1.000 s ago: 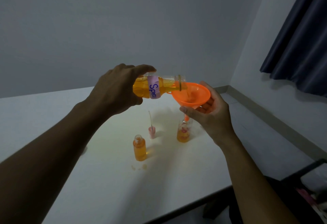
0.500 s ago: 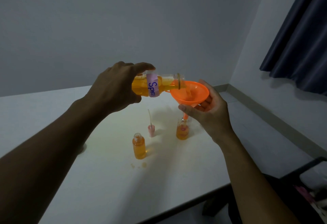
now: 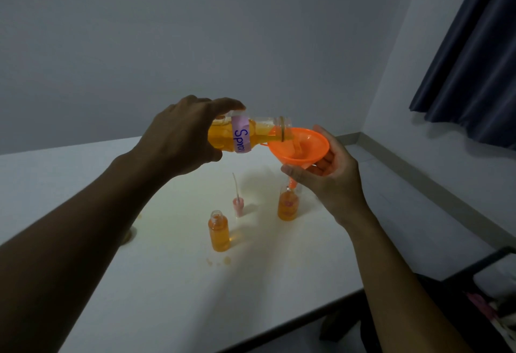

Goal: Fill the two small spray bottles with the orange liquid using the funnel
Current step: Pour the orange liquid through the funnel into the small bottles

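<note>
The left hand (image 3: pixel 181 137) curls its fingers round the tipped big bottle (image 3: pixel 251 136), pouring orange liquid (image 3: pixel 220 137) into the funnel (image 3: pixel 300 147). The right hand (image 3: pixel 332 176) holds the funnel in its fingers over 1 small bottle (image 3: pixel 287 206) on the surface (image 3: pixel 167 283). A second small bottle (image 3: pixel 219 231) stands nearby, full.

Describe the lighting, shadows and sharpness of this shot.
Head view: dim, bluish room light; the table is brightest around the near spray bottle; the left forearm is nearly silhouetted; shadows are soft; the large bottle label reads sharp; wide-angle stretch shows at the frame edges.
</note>
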Motion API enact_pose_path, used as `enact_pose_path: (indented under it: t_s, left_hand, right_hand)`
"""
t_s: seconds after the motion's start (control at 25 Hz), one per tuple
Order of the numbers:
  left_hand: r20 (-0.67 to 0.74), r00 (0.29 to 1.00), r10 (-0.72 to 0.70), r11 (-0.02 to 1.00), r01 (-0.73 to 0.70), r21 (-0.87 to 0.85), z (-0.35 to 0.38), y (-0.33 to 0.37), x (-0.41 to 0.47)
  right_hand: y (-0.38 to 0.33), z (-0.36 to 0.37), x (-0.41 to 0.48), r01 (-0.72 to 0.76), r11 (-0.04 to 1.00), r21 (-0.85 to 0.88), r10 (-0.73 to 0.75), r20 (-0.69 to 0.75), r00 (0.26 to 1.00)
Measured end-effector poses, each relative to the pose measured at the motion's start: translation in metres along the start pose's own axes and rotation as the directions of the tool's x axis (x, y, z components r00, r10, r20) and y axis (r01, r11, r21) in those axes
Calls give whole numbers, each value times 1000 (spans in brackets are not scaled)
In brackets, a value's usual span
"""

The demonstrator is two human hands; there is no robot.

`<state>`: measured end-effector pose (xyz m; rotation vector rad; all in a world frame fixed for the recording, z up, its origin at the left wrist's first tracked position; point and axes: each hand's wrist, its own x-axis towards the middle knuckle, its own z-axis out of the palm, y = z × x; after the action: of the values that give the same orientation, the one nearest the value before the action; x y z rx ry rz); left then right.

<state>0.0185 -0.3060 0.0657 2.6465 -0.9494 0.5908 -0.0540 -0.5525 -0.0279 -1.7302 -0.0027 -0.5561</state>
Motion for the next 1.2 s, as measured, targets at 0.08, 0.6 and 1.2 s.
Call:
enact_pose_path:
  t_s: [0.08, 0.6, 1.2]
  left_hand:
    - [1, 1000, 1, 1000, -1, -4, -1, 1, 0]
    - [6, 1000, 0, 1000, 0, -17, 1, -1, 0]
    - [1, 1000, -12, 994, 12, -110, 5, -5, -4]
  right_hand:
    - [0, 0, 0, 0, 1000, -6, 0, -2, 1000]
    - [2, 1, 2, -1, 1000, -16, 1, 3, 1000]
    - [-3, 1, 2, 2, 1000, -13, -2, -4, 1000]
